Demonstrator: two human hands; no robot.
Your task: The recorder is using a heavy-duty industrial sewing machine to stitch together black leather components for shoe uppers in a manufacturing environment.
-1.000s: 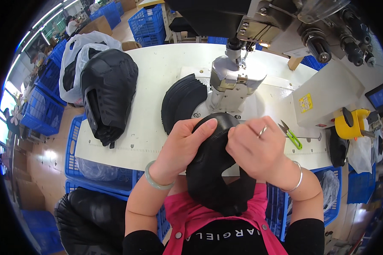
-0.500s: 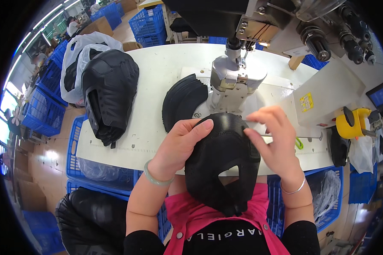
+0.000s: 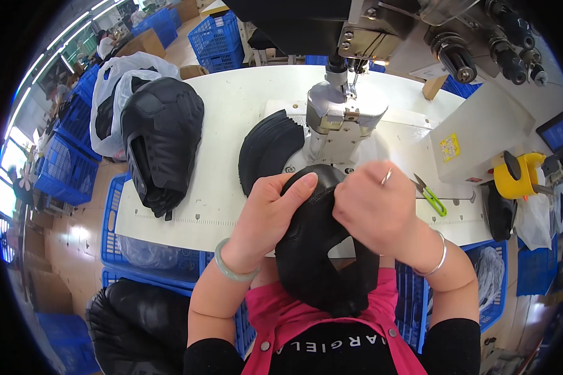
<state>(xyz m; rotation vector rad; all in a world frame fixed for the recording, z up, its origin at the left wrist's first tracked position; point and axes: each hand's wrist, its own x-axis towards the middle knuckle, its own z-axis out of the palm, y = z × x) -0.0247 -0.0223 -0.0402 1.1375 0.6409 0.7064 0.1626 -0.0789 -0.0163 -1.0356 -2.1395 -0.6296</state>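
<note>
A black shoe upper (image 3: 306,259) with a shiny mesh toe and an opening in its middle hangs in front of me, over the table's near edge. My left hand (image 3: 272,203) grips its toe end on the left, thumb on top. On the right, my right hand (image 3: 378,206) is closed in a fist at the upper's edge, its fingertips partly hidden and slightly blurred. Just beyond stands the sewing machine's metal post (image 3: 341,119), below the needle area. To its left lies a fanned stack of curved black pieces (image 3: 263,147).
Stacked black uppers (image 3: 166,137) lie on the white table (image 3: 231,94) at left, beside a white plastic bag (image 3: 109,131). Green-handled thread snips (image 3: 435,203) rest at right, near a yellow holder (image 3: 522,178). Blue crates (image 3: 112,219) stand below the table.
My right hand has turned from raised, spread fingers to a fist lower on the upper's right side. The upper's right side is now pulled inward, and the green snips show more fully.
</note>
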